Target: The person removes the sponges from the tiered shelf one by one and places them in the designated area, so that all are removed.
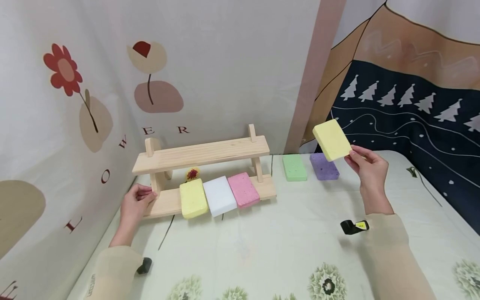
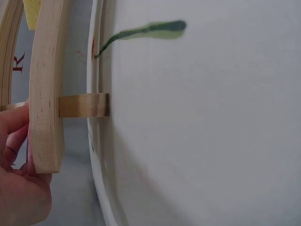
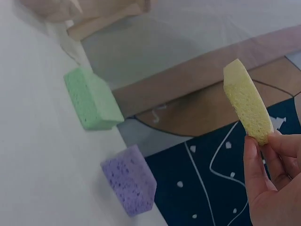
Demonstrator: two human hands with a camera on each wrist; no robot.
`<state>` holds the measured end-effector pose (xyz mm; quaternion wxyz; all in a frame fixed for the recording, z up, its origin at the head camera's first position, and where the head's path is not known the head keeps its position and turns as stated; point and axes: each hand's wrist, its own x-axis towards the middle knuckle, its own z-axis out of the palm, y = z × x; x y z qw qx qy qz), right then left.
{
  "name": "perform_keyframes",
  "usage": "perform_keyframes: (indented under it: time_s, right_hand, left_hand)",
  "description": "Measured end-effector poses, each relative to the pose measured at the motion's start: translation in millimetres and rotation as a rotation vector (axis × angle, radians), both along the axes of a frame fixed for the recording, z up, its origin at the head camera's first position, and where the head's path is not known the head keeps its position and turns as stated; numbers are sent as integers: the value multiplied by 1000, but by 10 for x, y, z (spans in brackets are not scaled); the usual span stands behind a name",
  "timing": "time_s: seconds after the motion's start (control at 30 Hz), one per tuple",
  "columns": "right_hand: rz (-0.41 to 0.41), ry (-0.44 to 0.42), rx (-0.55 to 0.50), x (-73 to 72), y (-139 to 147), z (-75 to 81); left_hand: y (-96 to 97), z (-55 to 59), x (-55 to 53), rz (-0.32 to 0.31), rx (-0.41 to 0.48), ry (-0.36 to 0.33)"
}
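A yellow sponge (image 1: 332, 140) is pinched by one corner in my right hand (image 1: 369, 166), held up in the air above a purple sponge (image 1: 324, 166). In the right wrist view the same yellow sponge (image 3: 248, 103) shows its edge between thumb and fingers. At the left, my left hand (image 1: 136, 205) grips the end of the lower board of a two-tier wooden rack (image 1: 202, 155). Along that lower board lie a yellow sponge (image 1: 193, 198), a white sponge (image 1: 220, 196) and a pink sponge (image 1: 244, 190), side by side, overhanging its front edge.
A green sponge (image 1: 294, 167) lies on the pale tablecloth (image 1: 262, 250) between the rack and the purple sponge. Behind the rack hangs a printed cloth (image 1: 232, 62); a dark blue one with white trees (image 1: 412, 121) is at the right. A small sunflower shape (image 1: 193, 173) shows between the boards.
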<state>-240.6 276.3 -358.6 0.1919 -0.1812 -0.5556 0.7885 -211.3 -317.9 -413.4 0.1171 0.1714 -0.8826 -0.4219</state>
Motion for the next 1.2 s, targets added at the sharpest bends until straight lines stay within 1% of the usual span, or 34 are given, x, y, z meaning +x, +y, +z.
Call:
perform_keyframes:
  time_s: [0.2, 0.33, 0.57, 0.8, 1.07, 1.2]
  right_hand:
    - [-37, -53, -39, -46, 151, -86]
    - [-56, -72, -49, -73, 244, -137]
    - [-76, -83, -43, -101, 348, -198]
    - [-92, -76, -65, -145, 432, -204]
    - [-108, -130, -91, -185, 548, -322]
    - [-123, -190, -97, -205, 607, -398]
  left_hand:
    - [-9, -4, 19, -5, 0, 14]
    - [-9, -7, 18, -3, -3, 11]
    - [6, -13, 14, 1, -5, -4]
    - [11, -11, 0, 7, -3, 11]
    - [20, 11, 9, 13, -2, -1]
    - [21, 17, 21, 10, -11, -1]
